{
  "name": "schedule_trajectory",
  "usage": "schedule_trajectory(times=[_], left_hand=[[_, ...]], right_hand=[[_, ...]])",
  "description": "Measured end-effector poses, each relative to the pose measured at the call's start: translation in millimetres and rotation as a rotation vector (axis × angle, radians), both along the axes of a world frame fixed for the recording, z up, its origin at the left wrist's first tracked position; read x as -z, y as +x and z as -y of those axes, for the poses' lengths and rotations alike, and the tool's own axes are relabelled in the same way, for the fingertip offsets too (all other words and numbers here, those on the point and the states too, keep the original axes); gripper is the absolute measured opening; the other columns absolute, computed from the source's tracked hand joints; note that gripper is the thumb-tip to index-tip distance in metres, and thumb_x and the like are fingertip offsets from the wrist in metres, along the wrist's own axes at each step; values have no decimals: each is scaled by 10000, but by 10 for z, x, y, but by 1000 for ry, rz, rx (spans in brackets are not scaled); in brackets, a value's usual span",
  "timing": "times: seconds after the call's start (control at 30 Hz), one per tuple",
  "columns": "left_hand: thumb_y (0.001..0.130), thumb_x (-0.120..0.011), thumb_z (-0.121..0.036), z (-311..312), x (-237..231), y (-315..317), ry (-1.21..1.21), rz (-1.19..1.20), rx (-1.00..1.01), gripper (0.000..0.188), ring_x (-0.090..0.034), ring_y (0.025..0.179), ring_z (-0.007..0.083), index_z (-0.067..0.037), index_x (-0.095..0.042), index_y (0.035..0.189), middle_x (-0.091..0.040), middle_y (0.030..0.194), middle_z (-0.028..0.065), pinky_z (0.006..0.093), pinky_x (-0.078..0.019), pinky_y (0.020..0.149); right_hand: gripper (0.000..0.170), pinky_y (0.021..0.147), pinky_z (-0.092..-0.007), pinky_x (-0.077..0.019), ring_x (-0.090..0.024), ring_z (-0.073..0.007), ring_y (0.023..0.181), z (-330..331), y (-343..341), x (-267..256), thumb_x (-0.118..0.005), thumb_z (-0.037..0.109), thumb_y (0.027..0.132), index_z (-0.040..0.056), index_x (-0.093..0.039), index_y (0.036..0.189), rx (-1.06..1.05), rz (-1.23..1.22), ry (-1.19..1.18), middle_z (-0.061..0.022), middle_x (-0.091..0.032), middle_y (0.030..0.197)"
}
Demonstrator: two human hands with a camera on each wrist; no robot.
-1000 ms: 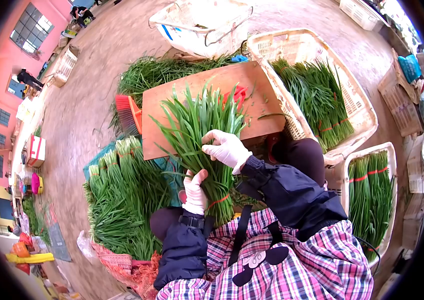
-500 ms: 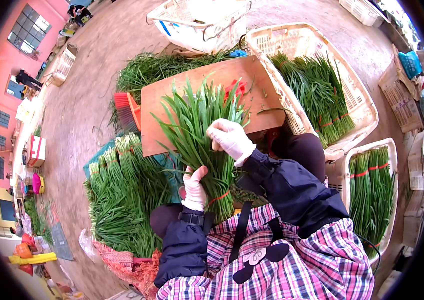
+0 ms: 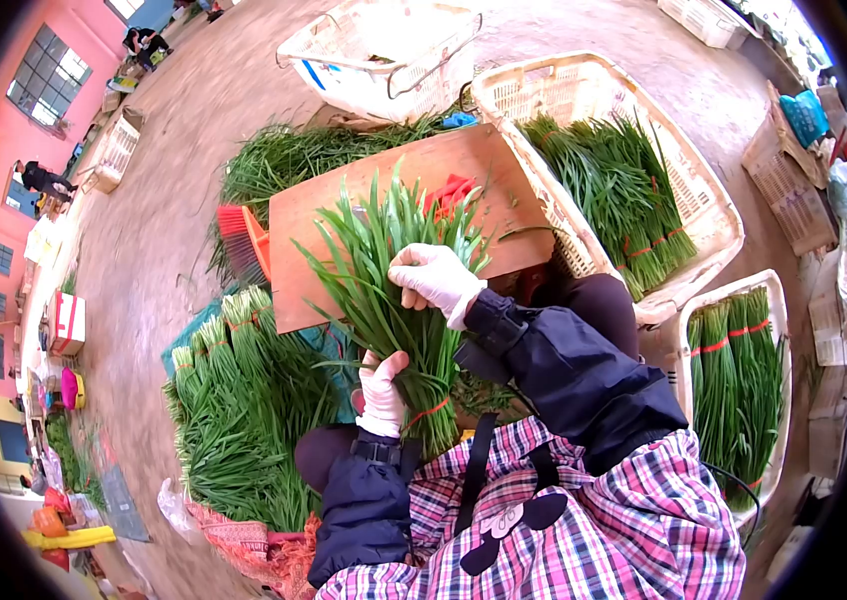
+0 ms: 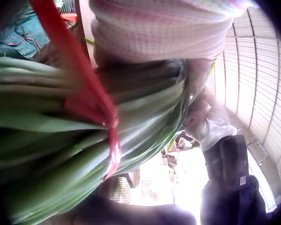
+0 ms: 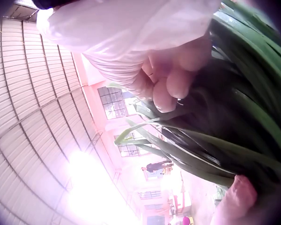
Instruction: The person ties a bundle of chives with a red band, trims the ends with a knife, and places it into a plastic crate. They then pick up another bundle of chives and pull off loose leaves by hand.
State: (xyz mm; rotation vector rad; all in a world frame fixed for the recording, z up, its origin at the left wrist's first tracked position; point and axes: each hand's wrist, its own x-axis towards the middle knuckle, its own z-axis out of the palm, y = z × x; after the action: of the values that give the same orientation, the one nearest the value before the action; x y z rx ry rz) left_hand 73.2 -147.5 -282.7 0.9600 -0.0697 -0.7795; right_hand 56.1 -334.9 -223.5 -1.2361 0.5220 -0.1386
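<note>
A thick bundle of garlic chives (image 3: 352,285) stands tilted before the person, leaf tips over a brown board (image 3: 306,222). A red band (image 3: 428,415) rings its lower part and shows large in the left wrist view. The left hand (image 3: 382,395), in a pale glove with bare fingertips, grips the bundle's left side just above the band, thumb up. Against the front leaves, the gloved right hand (image 3: 436,280) pinches with curled fingers. Its bare fingertips (image 5: 164,99) press together at the leaves in the right wrist view, partly hiding what they hold.
Banded bundles (image 3: 244,420) pile at the left, beside a red brush (image 3: 241,240). Loose chives (image 3: 294,160) lie behind the board, and a red object (image 3: 451,194) sits on it. White crates (image 3: 714,215) with bundles stand at the right; another crate (image 3: 394,85) stands behind.
The right hand has moved up and across the leaves, its fingers going from spread to curled together. The left hand keeps its grip. The head view has shifted slightly.
</note>
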Motion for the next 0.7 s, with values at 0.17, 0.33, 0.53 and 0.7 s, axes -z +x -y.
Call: schedule_trajectory(times=[0.17, 0.33, 0.53, 0.7], left_hand=[[758, -591, -24, -17, -34, 39, -67, -83, -6, 489, -633, 986, 249, -8, -547, 1245, -634, 1140, 103, 376, -513, 916], [887, -505, -252, -146, -159, 311, -18, -375, -9, 410, -626, 1049, 341, -24, -564, 1222, -641, 1165, 148, 503, -501, 935], [931, -534, -395, -213, -530, 494, 100, -41, -108, 410, -669, 882, 323, -16, -607, 1069, -682, 974, 171, 461, -540, 831], [969, -515, -314, -252, -589, 442, -22, -57, -105, 358, -624, 999, 257, -19, -569, 1165, -649, 1127, 124, 400, -486, 934]], right_hand=[[212, 577, -235, -468, -569, -84, 645, -83, -177, -74, -635, 139, 907, 43, -626, 1096, -31, 133, -90, -31, -644, 842], [610, 703, -244, -495, -585, -114, 764, 125, -674, 137, -687, 30, 813, 112, -475, 1379, 346, 341, -642, -64, -619, 1098], [903, 1046, -451, -389, -418, -403, 1302, 127, -1060, 257, -771, 177, 655, 96, -353, 1451, -224, 364, -1448, -234, -374, 1448], [732, 1089, -465, -320, -351, -392, 1355, -136, -792, 267, -681, 216, 779, 110, -374, 1434, -86, 500, -1515, -221, -339, 1479]])
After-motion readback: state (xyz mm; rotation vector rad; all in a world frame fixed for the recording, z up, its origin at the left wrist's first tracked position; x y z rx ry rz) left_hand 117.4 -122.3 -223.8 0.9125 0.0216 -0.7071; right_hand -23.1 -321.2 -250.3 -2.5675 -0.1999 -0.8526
